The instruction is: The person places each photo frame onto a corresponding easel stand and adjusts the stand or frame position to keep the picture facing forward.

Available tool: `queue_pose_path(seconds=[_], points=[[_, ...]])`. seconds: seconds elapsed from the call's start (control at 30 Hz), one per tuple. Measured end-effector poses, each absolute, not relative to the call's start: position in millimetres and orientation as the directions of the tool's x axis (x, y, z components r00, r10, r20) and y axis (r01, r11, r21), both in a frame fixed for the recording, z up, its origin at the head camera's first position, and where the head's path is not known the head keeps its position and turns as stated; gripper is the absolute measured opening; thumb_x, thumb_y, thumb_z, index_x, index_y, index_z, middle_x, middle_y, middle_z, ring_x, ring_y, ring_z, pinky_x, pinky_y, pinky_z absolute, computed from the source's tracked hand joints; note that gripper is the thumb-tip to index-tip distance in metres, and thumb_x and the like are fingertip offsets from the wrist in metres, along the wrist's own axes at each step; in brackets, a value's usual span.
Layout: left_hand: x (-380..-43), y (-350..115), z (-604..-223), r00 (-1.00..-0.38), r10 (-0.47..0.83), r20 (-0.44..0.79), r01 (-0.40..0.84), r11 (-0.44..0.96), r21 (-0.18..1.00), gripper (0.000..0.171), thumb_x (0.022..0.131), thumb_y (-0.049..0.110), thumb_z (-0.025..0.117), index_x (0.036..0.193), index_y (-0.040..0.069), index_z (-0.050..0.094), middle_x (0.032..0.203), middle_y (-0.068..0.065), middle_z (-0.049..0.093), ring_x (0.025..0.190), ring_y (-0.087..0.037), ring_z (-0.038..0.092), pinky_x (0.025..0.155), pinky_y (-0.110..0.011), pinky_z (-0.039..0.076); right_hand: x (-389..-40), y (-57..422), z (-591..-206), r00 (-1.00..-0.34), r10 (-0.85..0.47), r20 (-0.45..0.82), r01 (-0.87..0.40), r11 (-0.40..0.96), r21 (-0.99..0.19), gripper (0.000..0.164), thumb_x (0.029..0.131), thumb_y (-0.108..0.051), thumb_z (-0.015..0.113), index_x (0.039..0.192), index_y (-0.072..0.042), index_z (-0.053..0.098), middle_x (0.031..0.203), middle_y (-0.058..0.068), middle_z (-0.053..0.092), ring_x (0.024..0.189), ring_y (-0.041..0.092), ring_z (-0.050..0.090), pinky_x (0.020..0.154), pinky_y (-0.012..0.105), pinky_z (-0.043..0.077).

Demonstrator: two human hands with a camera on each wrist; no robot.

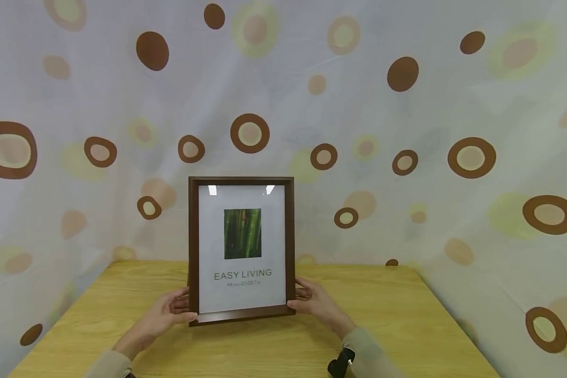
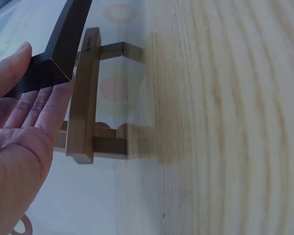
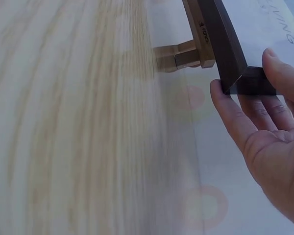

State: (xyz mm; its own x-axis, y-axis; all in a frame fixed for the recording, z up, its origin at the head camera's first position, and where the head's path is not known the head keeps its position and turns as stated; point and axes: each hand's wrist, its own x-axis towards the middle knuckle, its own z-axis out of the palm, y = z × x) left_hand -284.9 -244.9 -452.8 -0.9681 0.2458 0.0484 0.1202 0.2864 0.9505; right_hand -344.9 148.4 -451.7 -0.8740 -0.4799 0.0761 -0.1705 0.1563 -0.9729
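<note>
OK so the one dark brown rectangular picture frame [image 1: 242, 251] was upright, long axis running 12 to 6, printed front facing the person. Two hands, well apart, gripped it between them: left hand [image 1: 167, 310] at its 7 o'clock corner, right hand [image 1: 316, 304] at 5, over one yellowish wooden table [image 1: 382, 315], with one brown wooden stand [image 2: 84, 107] behind it.

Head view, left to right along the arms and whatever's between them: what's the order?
Left sleeve → left hand → brown-framed print → right hand → right sleeve.
</note>
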Motion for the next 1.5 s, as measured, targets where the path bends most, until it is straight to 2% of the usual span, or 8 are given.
queue_pose_path(seconds=[0.23,0.7,0.9,1.03,1.17,1.27,1.5], points=[[-286,-252,-453,-0.973,0.224,0.053,0.117,0.283,0.952,0.084,0.089,0.016,0.072,0.148,-0.016,0.020,0.143,-0.040,0.038,0.127,-0.045,0.048,0.098,-0.045,0.052,-354,140,-454,-0.877,-0.473,0.084,-0.179,0.159,-0.971,0.077,0.093,-0.015,0.067,0.154,0.003,0.022,0.150,0.031,0.036,0.139,0.046,0.036,0.101,0.045,0.051],[-298,-263,-444,-0.982,0.166,0.095,0.140,0.285,0.948,0.080,0.092,0.016,0.068,0.150,-0.012,0.020,0.146,-0.037,0.037,0.131,-0.046,0.045,0.103,-0.047,0.049,-375,119,-448,-0.884,-0.455,0.112,-0.185,0.119,-0.975,0.076,0.095,-0.015,0.065,0.155,-0.001,0.020,0.154,0.030,0.031,0.141,0.045,0.032,0.100,0.045,0.051],[-303,-266,-442,-0.983,0.133,0.127,0.159,0.271,0.949,0.076,0.093,0.015,0.068,0.150,-0.010,0.025,0.141,-0.034,0.046,0.127,-0.040,0.051,0.098,-0.037,0.052,-384,113,-446,-0.893,-0.432,0.123,-0.214,0.169,-0.962,0.077,0.095,-0.023,0.066,0.154,-0.001,0.024,0.155,0.027,0.031,0.143,0.043,0.030,0.109,0.051,0.042],[-306,-268,-440,-0.984,0.116,0.134,0.161,0.268,0.950,0.075,0.093,0.015,0.068,0.150,-0.009,0.026,0.141,-0.032,0.047,0.123,-0.030,0.055,0.096,-0.032,0.051,-390,107,-445,-0.897,-0.419,0.140,-0.227,0.164,-0.960,0.076,0.095,-0.024,0.066,0.154,0.000,0.026,0.155,0.026,0.032,0.143,0.042,0.032,0.111,0.053,0.039],[-309,-272,-438,-0.983,0.099,0.154,0.175,0.256,0.951,0.074,0.093,0.013,0.067,0.150,-0.009,0.025,0.140,-0.032,0.048,0.111,-0.007,0.060,0.092,-0.022,0.050,-395,99,-444,-0.900,-0.399,0.174,-0.251,0.147,-0.957,0.071,0.096,-0.022,0.065,0.153,-0.002,0.029,0.150,0.026,0.041,0.138,0.041,0.039,0.109,0.052,0.042],[-313,-277,-437,-0.982,0.081,0.172,0.186,0.239,0.953,0.073,0.093,0.012,0.067,0.151,-0.008,0.026,0.139,-0.032,0.049,0.101,0.006,0.058,0.087,-0.016,0.049,-399,89,-443,-0.908,-0.372,0.194,-0.257,0.125,-0.958,0.066,0.096,-0.019,0.064,0.152,-0.003,0.032,0.147,0.026,0.045,0.136,0.040,0.043,0.108,0.051,0.043],[-314,-288,-441,-0.983,0.033,0.181,0.184,0.237,0.954,0.072,0.093,0.010,0.067,0.150,-0.008,0.027,0.139,-0.033,0.049,0.099,0.009,0.057,0.084,-0.013,0.048,-404,64,-445,-0.924,-0.323,0.204,-0.234,0.057,-0.971,0.060,0.097,-0.014,0.063,0.148,0.003,0.037,0.148,0.026,0.043,0.137,0.038,0.043,0.109,0.047,0.042]])
